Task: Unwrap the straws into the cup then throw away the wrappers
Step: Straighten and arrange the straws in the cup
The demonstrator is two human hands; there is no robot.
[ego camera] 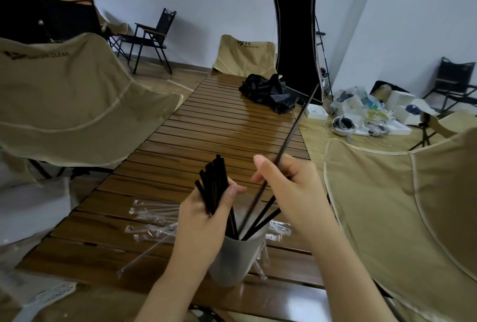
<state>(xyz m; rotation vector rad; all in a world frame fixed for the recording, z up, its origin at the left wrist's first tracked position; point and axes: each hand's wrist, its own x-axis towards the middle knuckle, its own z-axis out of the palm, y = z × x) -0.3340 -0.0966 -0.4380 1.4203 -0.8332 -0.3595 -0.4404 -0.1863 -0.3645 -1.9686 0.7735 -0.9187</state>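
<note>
A white cup [233, 262] stands on the slatted wooden table [227, 120] near its front edge, with several black straws in it. My left hand [206, 218] is closed around a bunch of black straws [213, 182] that rise out of the cup. My right hand [291, 187] pinches one long black straw [296, 125]; its top points up and away to the right, and its lower end dips into the cup. Clear empty wrappers [154, 221] lie scattered on the table left of the cup, and more wrappers [278, 228] show behind the cup on the right.
A crumpled black bag [268, 91] lies at the table's far end. Tan folding chairs stand to the left [64, 94], right [402, 218] and far end [245, 55]. White boxes and clutter [366, 115] cover the floor at the right.
</note>
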